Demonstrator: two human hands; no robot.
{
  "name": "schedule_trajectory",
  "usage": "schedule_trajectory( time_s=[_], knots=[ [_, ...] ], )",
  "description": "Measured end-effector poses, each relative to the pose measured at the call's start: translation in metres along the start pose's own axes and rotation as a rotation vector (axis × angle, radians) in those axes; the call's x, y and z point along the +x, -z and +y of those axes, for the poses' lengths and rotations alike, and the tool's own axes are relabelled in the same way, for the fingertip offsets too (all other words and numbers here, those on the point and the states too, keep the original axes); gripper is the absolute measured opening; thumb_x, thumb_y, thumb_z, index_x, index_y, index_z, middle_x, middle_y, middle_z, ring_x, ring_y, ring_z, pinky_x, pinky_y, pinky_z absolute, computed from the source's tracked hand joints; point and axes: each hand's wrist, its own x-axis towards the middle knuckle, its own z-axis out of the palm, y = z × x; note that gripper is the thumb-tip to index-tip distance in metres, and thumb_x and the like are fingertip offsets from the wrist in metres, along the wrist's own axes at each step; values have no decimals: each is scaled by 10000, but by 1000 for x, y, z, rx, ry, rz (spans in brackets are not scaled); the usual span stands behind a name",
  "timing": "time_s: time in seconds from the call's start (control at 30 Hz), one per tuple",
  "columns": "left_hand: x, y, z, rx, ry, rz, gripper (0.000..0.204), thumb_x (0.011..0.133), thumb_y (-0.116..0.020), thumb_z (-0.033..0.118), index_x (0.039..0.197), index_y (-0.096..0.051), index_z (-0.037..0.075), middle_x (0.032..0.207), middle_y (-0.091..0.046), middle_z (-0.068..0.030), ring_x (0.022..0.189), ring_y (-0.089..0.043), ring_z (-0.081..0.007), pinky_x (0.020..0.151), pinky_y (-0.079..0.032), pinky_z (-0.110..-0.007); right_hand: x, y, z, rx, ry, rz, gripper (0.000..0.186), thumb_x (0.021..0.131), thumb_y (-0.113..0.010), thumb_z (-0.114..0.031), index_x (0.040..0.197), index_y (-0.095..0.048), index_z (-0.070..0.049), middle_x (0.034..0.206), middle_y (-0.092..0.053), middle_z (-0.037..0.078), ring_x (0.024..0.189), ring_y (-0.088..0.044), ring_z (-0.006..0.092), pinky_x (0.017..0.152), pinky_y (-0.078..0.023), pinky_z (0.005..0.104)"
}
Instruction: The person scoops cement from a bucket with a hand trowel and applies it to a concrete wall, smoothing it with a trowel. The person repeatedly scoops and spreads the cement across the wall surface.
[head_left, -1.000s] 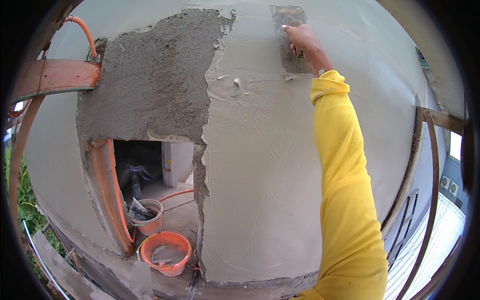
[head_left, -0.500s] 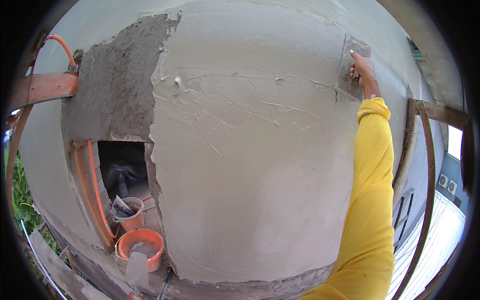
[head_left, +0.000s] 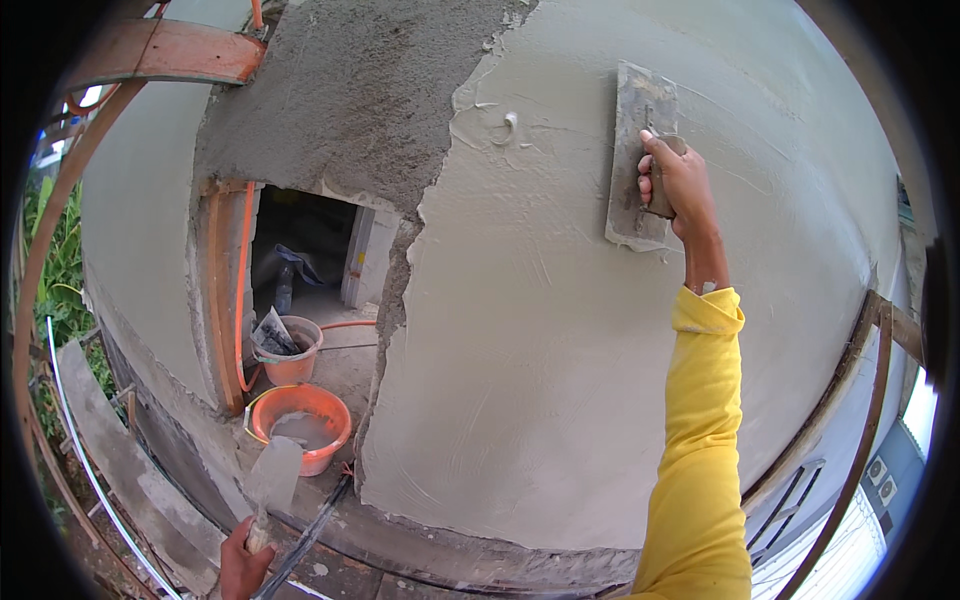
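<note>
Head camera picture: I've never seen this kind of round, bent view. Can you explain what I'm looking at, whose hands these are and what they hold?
One wide fisheye camera on the person's head gives this picture, so straight edges curve near the rim. It faces a wall with smooth wet grey plaster on the right and a rough darker cement patch on the upper left, above a dark opening. The right hand, on a yellow-sleeved arm, has its grip closed on the handle of a flat rectangular steel plastering trowel pressed against the plaster. The left hand, at the lower edge, holds a small pointed trowel. Below sit a round orange plastic tub holding grey mix and a smaller pale bucket.
</note>
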Motion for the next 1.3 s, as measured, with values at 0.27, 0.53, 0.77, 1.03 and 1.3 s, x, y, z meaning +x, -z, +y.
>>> schedule_trajectory(
  time_s=[0.27,0.53,0.77,1.03,1.3],
  knots=[
    [16,58,-25,-62,234,-38,541,836,-756,-4,1367,-652,-15,897,-704,-25,622,-563,-86,561,-482,-277,-72,-211,24,-460,163,-155,504,961,-759,-369,1126,-638,91,913,-737,277,882,-719,471,793,-561,512],
    [28,121,-81,8,68,17,596,841,-765,16,1405,-602,-91,1216,-731,-173,1102,-683,-235,1005,-528,-361,-251,-182,112,-747,214,-649,474,973,-767,-352,1229,-607,13,955,-722,237,925,-708,468,767,-557,536],
    [51,147,-40,290,254,-83,719,912,-759,338,1503,-575,-28,1309,-697,-328,1227,-670,-473,1027,-525,-501,-147,-150,65,-1013,456,-322,433,984,-755,-340,1231,-581,-30,1021,-722,208,909,-700,451,749,-551,535],
    [74,120,-56,213,287,-134,606,897,-758,350,1342,-666,-52,1135,-730,-311,1022,-678,-465,929,-516,-512,57,-141,-63,-857,425,121,472,986,-733,-438,1064,-698,27,842,-738,205,810,-751,355,760,-559,477],
    [68,116,-43,261,253,-64,548,898,-759,319,1284,-679,-63,1091,-728,-306,999,-684,-433,913,-514,-509,152,-9,-94,-675,67,367,510,1002,-730,-461,789,-646,-6,662,-595,54,505,-560,170,472,-469,349]
  ],
)
